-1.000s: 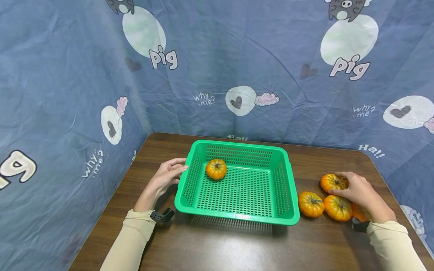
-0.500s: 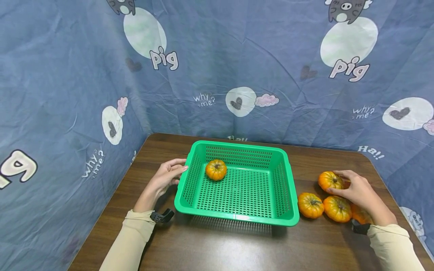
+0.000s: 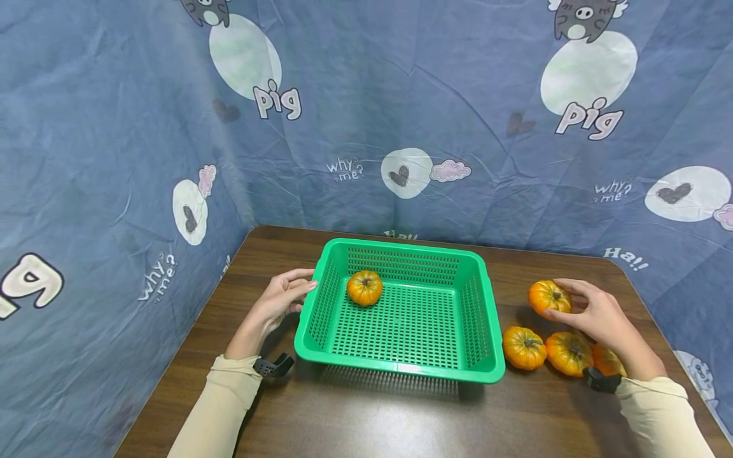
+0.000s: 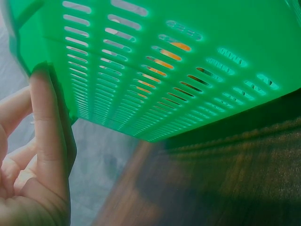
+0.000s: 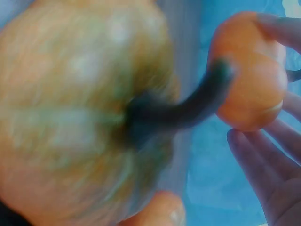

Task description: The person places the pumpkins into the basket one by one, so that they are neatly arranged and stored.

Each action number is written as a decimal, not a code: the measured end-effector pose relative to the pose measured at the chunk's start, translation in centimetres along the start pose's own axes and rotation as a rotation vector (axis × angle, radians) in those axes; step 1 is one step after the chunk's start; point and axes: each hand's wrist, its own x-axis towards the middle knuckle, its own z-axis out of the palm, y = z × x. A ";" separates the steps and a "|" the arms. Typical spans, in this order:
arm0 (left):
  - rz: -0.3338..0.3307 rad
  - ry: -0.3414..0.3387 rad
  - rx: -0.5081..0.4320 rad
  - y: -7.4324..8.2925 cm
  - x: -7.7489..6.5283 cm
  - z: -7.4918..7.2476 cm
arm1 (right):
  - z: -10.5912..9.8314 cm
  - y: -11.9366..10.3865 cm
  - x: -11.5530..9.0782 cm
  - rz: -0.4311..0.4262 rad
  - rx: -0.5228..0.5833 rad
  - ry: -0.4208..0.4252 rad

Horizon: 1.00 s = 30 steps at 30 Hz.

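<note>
The left hand (image 3: 280, 298) angles forward, fingers loosely bent, touching the green basket (image 3: 401, 366) at its left rim; only the left wrist view shows orange through its slotted outer wall (image 4: 225, 21). A pumpkin (image 3: 364, 288) sits inside; rightward, the right hand (image 3: 595, 312), slanting inward, grips another pumpkin (image 3: 547, 298) above the table (image 3: 378, 423).

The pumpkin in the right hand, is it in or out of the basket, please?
Out: the right hand holds the pumpkin to the right of the basket.
</note>
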 end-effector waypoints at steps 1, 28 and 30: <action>0.000 0.001 0.002 0.0 0.0 0.0 | 0.0 -0.2 0.1 0.003 0.002 -0.005; 0.012 -0.013 0.010 0.0 -0.1 0.1 | 0.7 -6.8 2.9 -0.160 0.053 0.007; 0.014 -0.014 0.005 0.1 -0.2 0.1 | 0.9 -7.3 3.2 -0.172 0.056 0.006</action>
